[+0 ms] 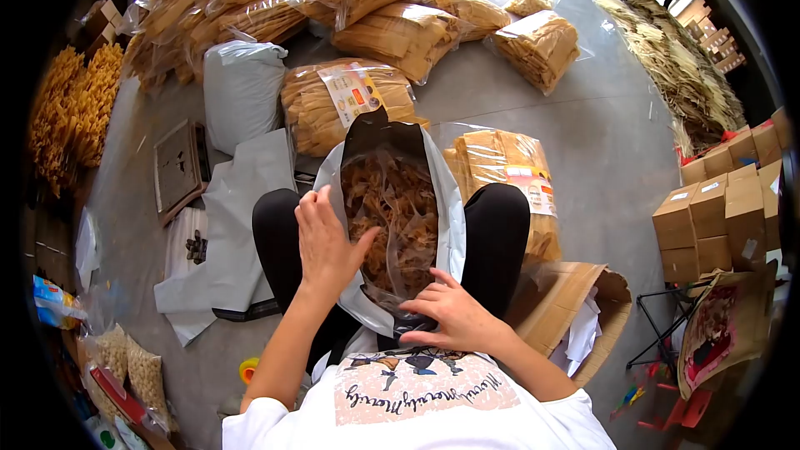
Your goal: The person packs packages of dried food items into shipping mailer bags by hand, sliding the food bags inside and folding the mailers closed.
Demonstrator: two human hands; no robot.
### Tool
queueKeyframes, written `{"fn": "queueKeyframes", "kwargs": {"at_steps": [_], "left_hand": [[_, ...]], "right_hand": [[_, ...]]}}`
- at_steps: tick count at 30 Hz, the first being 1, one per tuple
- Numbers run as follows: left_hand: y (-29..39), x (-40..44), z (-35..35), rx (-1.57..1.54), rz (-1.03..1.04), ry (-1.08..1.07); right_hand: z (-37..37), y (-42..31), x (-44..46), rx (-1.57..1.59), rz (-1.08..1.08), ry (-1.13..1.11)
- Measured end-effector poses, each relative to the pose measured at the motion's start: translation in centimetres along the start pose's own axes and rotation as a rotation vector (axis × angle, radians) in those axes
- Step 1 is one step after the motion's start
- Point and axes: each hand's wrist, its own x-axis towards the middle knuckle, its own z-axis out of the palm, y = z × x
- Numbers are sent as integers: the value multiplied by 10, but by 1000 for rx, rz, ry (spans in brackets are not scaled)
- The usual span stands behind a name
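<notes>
Between my knees stands a grey-white plastic mailer bag point(451, 225) with a black inner side, its mouth wide open. Inside it lies a clear plastic bag filled with brown, crinkled dried pieces point(392, 187); their kind I cannot make out. My left hand point(325, 242) rests at the bag's left rim, fingers outstretched and thumb apart over the contents. At the near right rim is my right hand point(457, 314), fingers spread, with the fingertips by the bag's edge. Neither hand shows a firm grip on anything.
Clear bags of yellowish dried sheets point(400, 33) are piled ahead. A filled grey mailer bag point(243, 96), flat mailers point(221, 233) and a scale-like device point(179, 168) lie left. On the right are an open cardboard box point(546, 300) and stacked cartons point(708, 217).
</notes>
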Motion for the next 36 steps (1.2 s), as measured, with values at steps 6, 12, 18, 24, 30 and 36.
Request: {"fn": "queueKeyframes", "kwargs": {"at_steps": [6,12,18,24,30,36], "left_hand": [[-21,21,23,150,-170,-94],[-35,20,2,-271,-196,-138],[-43,24,3,-916,-434,48],[-17,5,-11,-176,-354,-210],[-30,4,1,-156,-268,-282],[-14,34,0,-265,-89,-588]], "right_hand": [[21,2,17,38,-174,-125],[26,-4,20,163,-232,-135],[-4,1,20,-127,63,629],[6,27,21,-473,726,300],[-6,53,34,-336,659,526],[32,99,58,234,385,808]]}}
